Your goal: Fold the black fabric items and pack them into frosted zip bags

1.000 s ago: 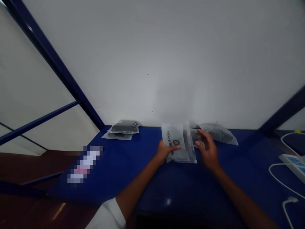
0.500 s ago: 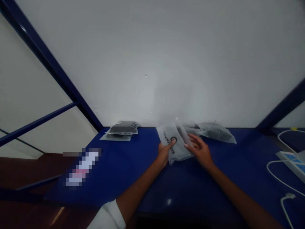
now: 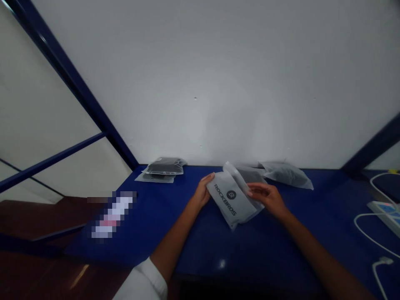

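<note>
A frosted plastic zip bag [image 3: 225, 196] printed "ROCKBROS" is tilted above the blue table, its mouth parted along the upper right. My left hand [image 3: 203, 191] grips the bag's left edge, thumb along the top corner. At the opening, the fingers of my right hand [image 3: 265, 196] close on the bag's right rim; some fingertips are hidden by the plastic. Whatever the bag contains cannot be made out. Behind it lie a greyish see-through bag [image 3: 251, 173] and, to the right, a bag with dark contents [image 3: 289, 174].
Flat bags with dark contents [image 3: 165, 166] are stacked at the table's back left. A blurred-out pale item [image 3: 114, 214] lies on the left of the blue table [image 3: 193, 250]. On the right are a power strip [image 3: 386, 214] and white cables [image 3: 375, 271]. A white wall [image 3: 200, 75] rises behind.
The bag has turned and come slightly lower, so its lettering now faces me fully. My left hand has shifted to its upper left edge; the right stays at the opening.
</note>
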The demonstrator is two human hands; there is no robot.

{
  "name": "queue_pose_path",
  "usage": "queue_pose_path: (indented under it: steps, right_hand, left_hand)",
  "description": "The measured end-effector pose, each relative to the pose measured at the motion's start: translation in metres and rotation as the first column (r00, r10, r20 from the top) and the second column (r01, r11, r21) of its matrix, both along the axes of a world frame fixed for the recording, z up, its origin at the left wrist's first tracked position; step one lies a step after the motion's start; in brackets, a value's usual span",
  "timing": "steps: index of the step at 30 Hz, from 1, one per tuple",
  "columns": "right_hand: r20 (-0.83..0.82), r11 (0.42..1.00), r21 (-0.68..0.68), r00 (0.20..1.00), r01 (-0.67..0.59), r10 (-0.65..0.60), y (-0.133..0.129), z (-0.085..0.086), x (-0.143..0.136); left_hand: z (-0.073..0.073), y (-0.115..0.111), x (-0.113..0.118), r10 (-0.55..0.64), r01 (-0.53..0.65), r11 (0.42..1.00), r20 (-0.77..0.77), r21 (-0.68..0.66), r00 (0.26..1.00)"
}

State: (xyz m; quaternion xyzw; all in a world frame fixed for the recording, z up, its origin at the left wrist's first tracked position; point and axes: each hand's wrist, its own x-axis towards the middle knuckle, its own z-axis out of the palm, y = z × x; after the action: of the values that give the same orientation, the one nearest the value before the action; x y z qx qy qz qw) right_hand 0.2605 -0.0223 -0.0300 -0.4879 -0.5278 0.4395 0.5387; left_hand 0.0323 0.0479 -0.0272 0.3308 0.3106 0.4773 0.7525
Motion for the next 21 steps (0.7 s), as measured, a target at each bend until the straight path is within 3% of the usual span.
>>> queue_pose_path:
  steps: [2,4,6,8,10,13,17,21]
  right_hand:
    - [0.005,1.000,0.005,1.000,0.008,-0.008,0.000,0.003,0.005]
    - [0.008,1.000,0.005,1.000,0.019,-0.019,0.000,0.006,0.009]
    - [0.028,1.000,-0.009,1.000,0.003,-0.003,-0.001,0.010,0.012]
    - [0.075,0.999,-0.033,0.996,-0.040,0.042,-0.003,0.012,0.011]
    - [0.139,0.995,-0.063,0.987,-0.075,0.083,-0.004,0.012,0.007]
    - [0.192,0.994,-0.090,0.979,-0.055,0.072,-0.004,0.008,0.001]
    - [0.213,0.990,-0.129,0.976,0.066,-0.037,0.000,0.000,0.002]
    - [0.215,0.974,-0.180,0.972,0.137,-0.097,0.005,-0.005,0.011]
  left_hand:
    - [0.002,0.001,-0.009,-0.101,0.101,0.995,0.003,-0.001,0.995]
    - [0.005,0.002,-0.018,-0.281,0.281,0.959,0.012,0.028,0.960]
    - [0.008,0.002,-0.022,-0.481,0.483,0.871,-0.041,0.093,0.876]
    - [0.010,0.000,-0.020,-0.582,0.618,0.770,-0.223,0.158,0.782]
    - [0.012,-0.004,-0.013,-0.558,0.687,0.703,-0.457,0.182,0.693]
    - [0.015,-0.008,-0.006,-0.462,0.714,0.675,-0.648,0.186,0.606]
    - [0.019,-0.007,-0.010,-0.349,0.690,0.686,-0.728,0.230,0.590]
    - [0.012,-0.001,-0.011,-0.204,0.588,0.763,-0.763,0.269,0.613]
